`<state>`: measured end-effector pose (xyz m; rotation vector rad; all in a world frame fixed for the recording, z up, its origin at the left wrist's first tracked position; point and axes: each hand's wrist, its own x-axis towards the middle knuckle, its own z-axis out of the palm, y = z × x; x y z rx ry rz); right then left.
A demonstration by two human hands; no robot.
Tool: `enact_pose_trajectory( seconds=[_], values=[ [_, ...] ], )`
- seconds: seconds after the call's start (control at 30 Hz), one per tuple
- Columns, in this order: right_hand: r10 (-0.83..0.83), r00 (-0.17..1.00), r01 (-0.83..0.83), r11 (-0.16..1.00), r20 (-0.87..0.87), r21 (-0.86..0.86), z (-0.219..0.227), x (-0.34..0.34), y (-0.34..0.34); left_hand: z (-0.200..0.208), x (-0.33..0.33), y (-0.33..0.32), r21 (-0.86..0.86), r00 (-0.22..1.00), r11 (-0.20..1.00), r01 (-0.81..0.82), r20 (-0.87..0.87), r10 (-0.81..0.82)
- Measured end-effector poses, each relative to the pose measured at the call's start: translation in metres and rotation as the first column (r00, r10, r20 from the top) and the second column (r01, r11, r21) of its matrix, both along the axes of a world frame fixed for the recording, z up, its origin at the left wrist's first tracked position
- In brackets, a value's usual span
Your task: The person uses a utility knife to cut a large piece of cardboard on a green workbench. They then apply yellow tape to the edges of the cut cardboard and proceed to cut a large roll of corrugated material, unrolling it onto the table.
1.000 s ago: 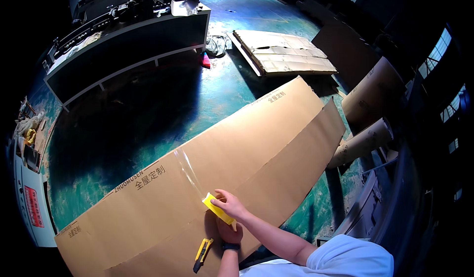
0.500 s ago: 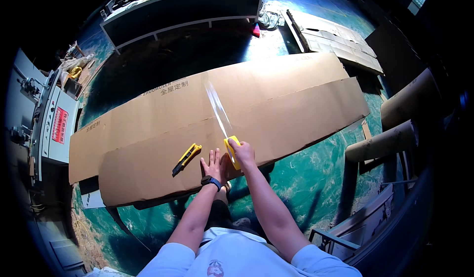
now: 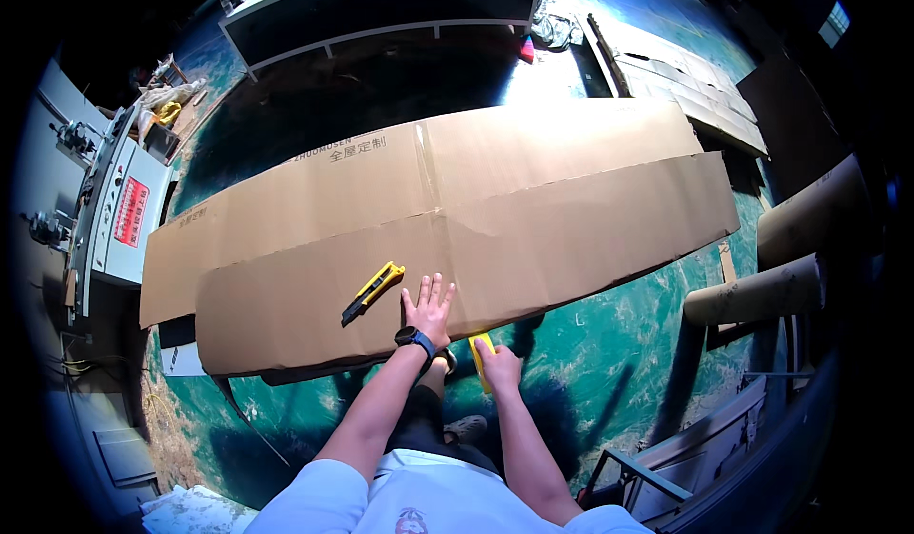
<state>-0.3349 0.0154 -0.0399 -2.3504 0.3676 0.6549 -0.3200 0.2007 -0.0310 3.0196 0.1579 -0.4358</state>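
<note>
A large brown cardboard sheet stretches in front of me, with one panel overlapping another along a seam. My left hand lies on it near the front edge, fingers spread and palm down. Just beyond that edge, my right hand grips a yellow roll of tape, seen nearly edge-on. A strip of clear tape runs over the cardboard from the far edge across the seam; its nearer part is hard to make out. Left of my left hand lies a yellow and black utility knife, touching neither hand.
Cardboard tubes stand out at the right. Flattened boards lie at the far right, and a long white-framed table stands at the back. A white machine is on the left. Green floor surrounds the cardboard.
My right hand has drawn the tape roll toward me, past the cardboard's front edge. The tape now looks flat on the sheet. My left hand stays spread near the front edge.
</note>
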Motion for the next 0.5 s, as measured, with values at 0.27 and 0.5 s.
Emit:
enact_pose_trajectory(
  seconds=[0.27,0.5],
  values=[
    [0.001,0.99,0.002,1.0,-0.144,0.017,-0.075,0.005,-0.012,-0.028,0.022,-0.025,-0.207,0.982,0.964,0.166,0.122,-0.142],
    [0.269,0.961,-0.267,0.963,0.065,-0.045,0.028,0.08,-0.049,-0.032,0.324,0.139,-0.135,0.895,0.912,-0.387,0.185,0.407]
  ],
)
